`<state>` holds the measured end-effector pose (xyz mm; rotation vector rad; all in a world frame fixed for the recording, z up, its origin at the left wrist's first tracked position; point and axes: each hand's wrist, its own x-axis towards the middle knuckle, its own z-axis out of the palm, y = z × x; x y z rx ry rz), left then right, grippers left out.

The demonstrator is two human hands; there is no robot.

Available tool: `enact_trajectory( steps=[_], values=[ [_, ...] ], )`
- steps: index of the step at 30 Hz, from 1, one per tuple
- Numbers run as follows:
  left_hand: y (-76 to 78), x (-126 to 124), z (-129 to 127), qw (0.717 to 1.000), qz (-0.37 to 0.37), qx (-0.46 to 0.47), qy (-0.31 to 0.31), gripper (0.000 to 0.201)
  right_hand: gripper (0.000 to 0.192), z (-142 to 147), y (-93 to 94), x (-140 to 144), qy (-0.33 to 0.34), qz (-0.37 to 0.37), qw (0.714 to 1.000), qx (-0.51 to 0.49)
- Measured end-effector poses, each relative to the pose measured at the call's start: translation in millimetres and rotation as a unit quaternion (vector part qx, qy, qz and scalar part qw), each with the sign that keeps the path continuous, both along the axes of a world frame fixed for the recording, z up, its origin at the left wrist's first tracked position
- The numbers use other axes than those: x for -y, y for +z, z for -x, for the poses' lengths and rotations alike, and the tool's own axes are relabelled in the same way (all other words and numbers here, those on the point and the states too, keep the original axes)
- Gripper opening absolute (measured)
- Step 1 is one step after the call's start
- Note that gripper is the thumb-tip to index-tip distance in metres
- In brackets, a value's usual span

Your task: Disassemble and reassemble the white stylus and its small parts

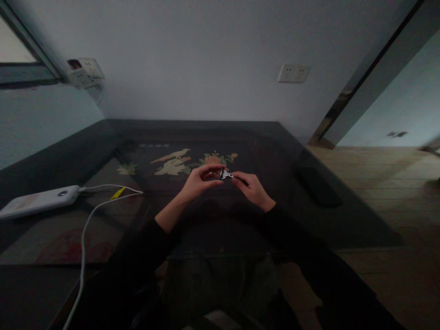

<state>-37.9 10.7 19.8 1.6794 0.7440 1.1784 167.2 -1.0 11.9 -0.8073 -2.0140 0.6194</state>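
A small shiny silver metal piece (226,174) with a dark strip along its left side is held up between my two hands over the table. My left hand (202,178) pinches the dark, wider end between thumb and fingers. On the other side, my right hand (250,185) is closed with thumb and forefinger at the narrower end. Fingertips cover part of the piece, and its exact kind is too small to make out. Beneath the hands lies the dark glossy table top (220,215), decorated with a bird and flower picture (173,162).
To the left lies a white power bank (41,201) with a white cable (83,247) that has a yellow tag (118,193). A black phone-like slab (319,187) rests on the right. Behind the table is a wall with sockets (294,73); wooden floor (357,174) shows at right.
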Motion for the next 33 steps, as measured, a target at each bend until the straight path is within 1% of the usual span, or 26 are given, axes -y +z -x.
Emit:
enact_trajectory(
  steps=[6,12,19,28,33],
  values=[
    [-0.8,-1.1,0.5,1.0,-0.012,-0.01,0.002,0.047,0.031,0.1,0.5,0.4,-0.008,-0.008,1.0,0.007],
    [0.3,-0.3,-0.1,1.0,-0.01,0.014,-0.006,0.047,0.029,0.2,1.3,1.0,-0.009,-0.011,1.0,0.008],
    [-2.4,-1.9,0.9,1.0,-0.008,0.014,-0.008,0.047,0.03,0.1,-0.1,0.6,-0.018,-0.018,1.0,0.016],
    [-3.7,-2.4,1.1,0.999,-0.017,0.028,-0.01,0.047,0.027,0.3,-0.6,0.6,-0.014,-0.035,0.999,0.023],
    [-4.1,-2.6,1.3,1.0,-0.023,0.02,-0.006,0.047,0.024,0.6,-2.5,-0.4,-0.011,-0.056,0.998,0.016]
  ],
)
